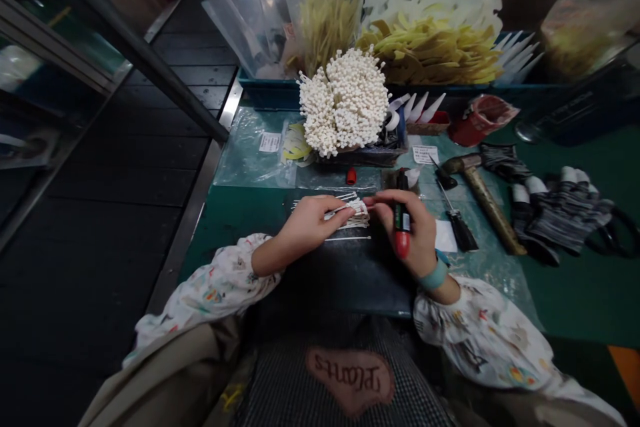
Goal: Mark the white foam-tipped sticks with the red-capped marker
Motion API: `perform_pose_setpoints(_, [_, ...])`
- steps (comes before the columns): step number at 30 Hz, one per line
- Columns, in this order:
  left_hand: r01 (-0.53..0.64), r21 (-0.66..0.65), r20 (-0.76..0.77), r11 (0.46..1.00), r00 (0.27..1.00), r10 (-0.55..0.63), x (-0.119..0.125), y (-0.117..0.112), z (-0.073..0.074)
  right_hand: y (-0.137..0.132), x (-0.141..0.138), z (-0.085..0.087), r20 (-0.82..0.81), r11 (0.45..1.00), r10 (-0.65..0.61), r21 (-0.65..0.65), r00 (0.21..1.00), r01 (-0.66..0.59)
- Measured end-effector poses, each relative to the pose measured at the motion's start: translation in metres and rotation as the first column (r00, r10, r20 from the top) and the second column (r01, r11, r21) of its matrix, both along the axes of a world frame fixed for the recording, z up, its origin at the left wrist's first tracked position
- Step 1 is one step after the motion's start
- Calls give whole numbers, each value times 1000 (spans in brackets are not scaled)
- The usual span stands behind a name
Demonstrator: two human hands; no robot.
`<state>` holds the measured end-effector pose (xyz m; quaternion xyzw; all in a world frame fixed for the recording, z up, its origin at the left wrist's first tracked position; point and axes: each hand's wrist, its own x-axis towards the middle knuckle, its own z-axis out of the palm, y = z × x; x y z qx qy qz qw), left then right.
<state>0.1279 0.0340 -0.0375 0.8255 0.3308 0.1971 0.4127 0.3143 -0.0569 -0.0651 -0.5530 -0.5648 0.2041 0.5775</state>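
Note:
My left hand (313,221) is closed over a small bundle of thin white sticks (350,212) lying on the dark mat (345,267) at the table's near edge. My right hand (407,230) grips a red marker pen (401,227) with a dark label, held upright along the palm. Its fingertips also pinch the right end of the same stick bundle. A few loose sticks lie on the mat just below the bundle. A teal band sits on my right wrist.
A big bunch of white-tipped sticks (345,100) stands behind my hands. Yellow and white cut pieces (435,20) fill a blue tray further back. To the right lie a hammer (483,193), a screwdriver (455,213), striped work gloves (560,207) and a red cup (480,119). A small red cap (351,175) sits on the plastic sheet.

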Motion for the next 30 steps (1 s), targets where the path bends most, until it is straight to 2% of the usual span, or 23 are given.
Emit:
perform_pose_setpoints(6, [88,63,-82,994,993,-83,-4,2,-1,5,-3,3,-160,994,12,-108,987,-30])
perform_pose_setpoints(8, [40,131,-142,991,990,-21,-9,7,3,6,-2,-1,-176,987,-4,-157,984,-24])
perform_pose_setpoints(10, [-69,205,-158,976,982,103,-14,11,10,8,2,-5,-155,979,-17,-203,988,-15])
perform_pose_setpoints(12, [-144,189,-116,971,979,168,-16,14,16,10,5,-8,-94,974,-23,-229,995,1])
perform_pose_setpoints(14, [-115,22,-51,993,992,116,-14,12,20,10,9,-10,10,971,-14,-239,1000,16])
perform_pose_setpoints(15, [-72,-111,-17,991,997,71,-12,11,21,10,11,-10,80,970,-11,-242,997,30])
perform_pose_setpoints(16, [-26,-262,17,965,999,31,-10,9,21,9,12,-9,154,969,-12,-243,988,50])
perform_pose_setpoints(18, [53,-547,81,835,997,-10,-5,4,19,8,12,-5,261,972,-22,-218,965,81])
perform_pose_setpoints(20, [106,-724,129,682,991,-16,-1,-1,16,6,11,-1,235,984,-21,-168,972,61])
perform_pose_setpoints(21, [126,-766,145,631,989,-22,0,-3,15,5,9,1,173,989,-6,-141,985,31])
perform_pose_setpoints(23, [149,-790,152,595,987,-45,2,-5,11,4,5,6,11,993,44,-114,999,-42])
perform_pose_setpoints(26, [158,-771,128,616,987,-93,3,-6,7,3,-1,9,-155,987,92,-116,984,-111])
perform_pose_setpoints(30, [175,-768,125,616,984,-123,3,-6,3,3,-3,8,-204,988,86,-112,975,-110])
